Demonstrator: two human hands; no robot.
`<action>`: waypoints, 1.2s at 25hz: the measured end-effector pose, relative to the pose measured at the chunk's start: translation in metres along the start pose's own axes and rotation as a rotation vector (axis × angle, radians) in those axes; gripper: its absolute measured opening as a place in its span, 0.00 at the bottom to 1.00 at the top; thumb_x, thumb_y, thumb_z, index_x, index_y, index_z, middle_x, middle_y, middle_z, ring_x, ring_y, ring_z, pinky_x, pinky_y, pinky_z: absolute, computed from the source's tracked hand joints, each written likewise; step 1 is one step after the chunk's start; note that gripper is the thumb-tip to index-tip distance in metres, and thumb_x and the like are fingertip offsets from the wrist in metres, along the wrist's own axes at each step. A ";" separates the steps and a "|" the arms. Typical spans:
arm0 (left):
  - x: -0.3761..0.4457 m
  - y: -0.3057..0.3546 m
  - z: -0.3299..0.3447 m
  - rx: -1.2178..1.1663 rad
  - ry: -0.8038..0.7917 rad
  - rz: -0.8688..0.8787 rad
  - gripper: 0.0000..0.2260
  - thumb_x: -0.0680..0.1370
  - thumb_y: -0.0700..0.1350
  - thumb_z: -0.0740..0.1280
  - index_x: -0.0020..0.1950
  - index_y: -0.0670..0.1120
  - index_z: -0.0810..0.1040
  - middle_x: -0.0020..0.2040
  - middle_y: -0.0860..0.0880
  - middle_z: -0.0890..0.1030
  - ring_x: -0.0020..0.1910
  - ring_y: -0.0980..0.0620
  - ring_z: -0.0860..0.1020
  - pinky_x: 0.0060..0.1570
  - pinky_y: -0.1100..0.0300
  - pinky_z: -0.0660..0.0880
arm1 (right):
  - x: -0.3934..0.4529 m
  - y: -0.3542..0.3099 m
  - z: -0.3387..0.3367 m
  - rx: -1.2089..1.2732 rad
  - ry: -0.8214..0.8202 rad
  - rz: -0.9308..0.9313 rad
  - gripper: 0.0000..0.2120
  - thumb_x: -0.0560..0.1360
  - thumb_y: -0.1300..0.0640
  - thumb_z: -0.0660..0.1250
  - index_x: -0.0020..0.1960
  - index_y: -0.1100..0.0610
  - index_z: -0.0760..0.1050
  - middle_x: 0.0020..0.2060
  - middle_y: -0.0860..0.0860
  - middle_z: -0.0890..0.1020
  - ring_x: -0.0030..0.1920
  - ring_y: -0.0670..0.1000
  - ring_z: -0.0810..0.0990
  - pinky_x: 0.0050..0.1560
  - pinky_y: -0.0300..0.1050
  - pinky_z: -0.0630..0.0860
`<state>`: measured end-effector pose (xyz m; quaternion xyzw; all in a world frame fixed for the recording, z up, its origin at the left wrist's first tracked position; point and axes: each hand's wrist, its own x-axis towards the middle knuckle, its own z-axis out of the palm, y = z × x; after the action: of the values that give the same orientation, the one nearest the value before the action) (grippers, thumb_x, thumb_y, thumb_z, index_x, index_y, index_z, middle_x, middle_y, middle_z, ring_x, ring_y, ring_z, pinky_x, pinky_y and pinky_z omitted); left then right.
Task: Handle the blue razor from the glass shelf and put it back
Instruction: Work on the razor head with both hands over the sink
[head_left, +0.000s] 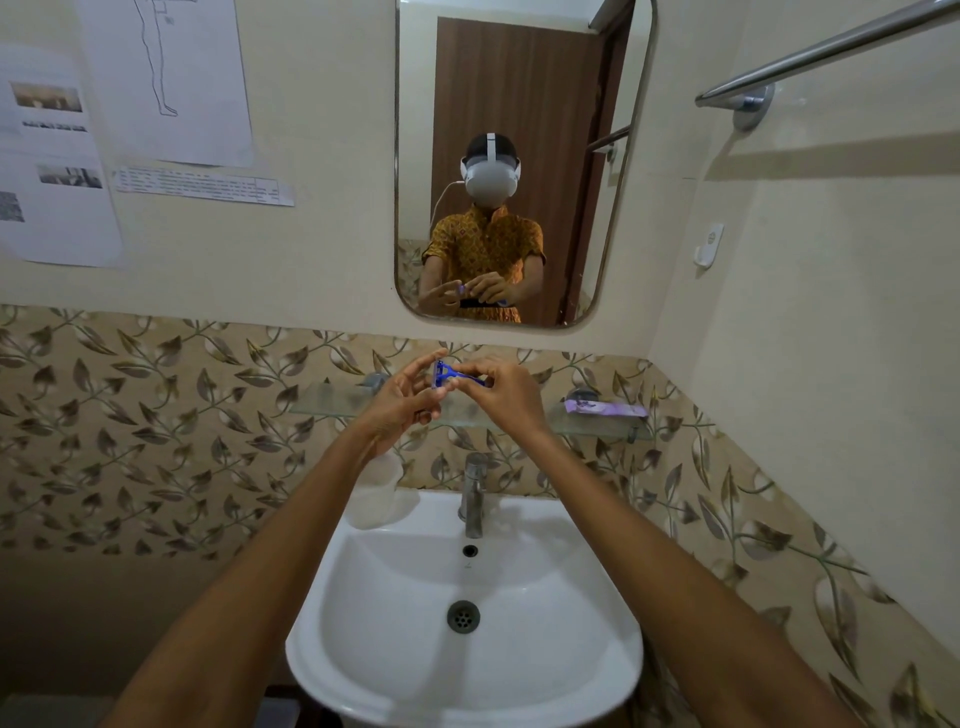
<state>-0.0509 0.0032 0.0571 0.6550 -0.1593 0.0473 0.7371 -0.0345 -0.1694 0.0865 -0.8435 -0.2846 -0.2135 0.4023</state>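
Note:
The blue razor (451, 374) is held up in front of the glass shelf (332, 402), above the sink. My right hand (498, 397) pinches its handle between thumb and fingers, with the razor head pointing left. My left hand (405, 400) is beside the head, fingers spread and curled, fingertips close to or touching the blade end. The shelf runs along the tiled wall behind both hands, its middle hidden by them.
A purple tube (605, 409) lies on the shelf's right end. Below are a white sink (467, 670) with a chrome tap (474, 493) and a clear cup (375, 493) on its rim. A mirror (524, 104) hangs above; a towel rail (831, 49) is at upper right.

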 end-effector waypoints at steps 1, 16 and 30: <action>-0.001 0.000 0.000 0.012 0.002 0.001 0.24 0.69 0.43 0.72 0.63 0.58 0.72 0.46 0.49 0.82 0.30 0.58 0.74 0.29 0.67 0.72 | -0.001 0.000 0.000 -0.003 0.001 -0.006 0.13 0.72 0.51 0.70 0.54 0.55 0.81 0.51 0.54 0.84 0.50 0.53 0.82 0.47 0.55 0.79; -0.002 0.003 -0.006 0.116 -0.082 -0.044 0.21 0.73 0.39 0.68 0.61 0.59 0.73 0.41 0.54 0.83 0.29 0.58 0.73 0.29 0.67 0.70 | 0.006 0.008 -0.006 0.103 -0.171 0.034 0.09 0.71 0.53 0.71 0.50 0.53 0.83 0.44 0.50 0.86 0.34 0.35 0.75 0.37 0.38 0.69; -0.005 -0.014 -0.010 0.121 -0.080 -0.142 0.20 0.68 0.45 0.72 0.59 0.56 0.75 0.38 0.52 0.83 0.29 0.58 0.75 0.29 0.66 0.73 | 0.001 0.011 -0.001 -0.048 -0.263 0.051 0.10 0.73 0.51 0.68 0.52 0.53 0.82 0.46 0.52 0.85 0.31 0.39 0.73 0.36 0.42 0.72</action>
<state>-0.0502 0.0122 0.0413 0.7094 -0.1384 -0.0218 0.6908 -0.0265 -0.1758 0.0816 -0.8806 -0.3080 -0.0977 0.3467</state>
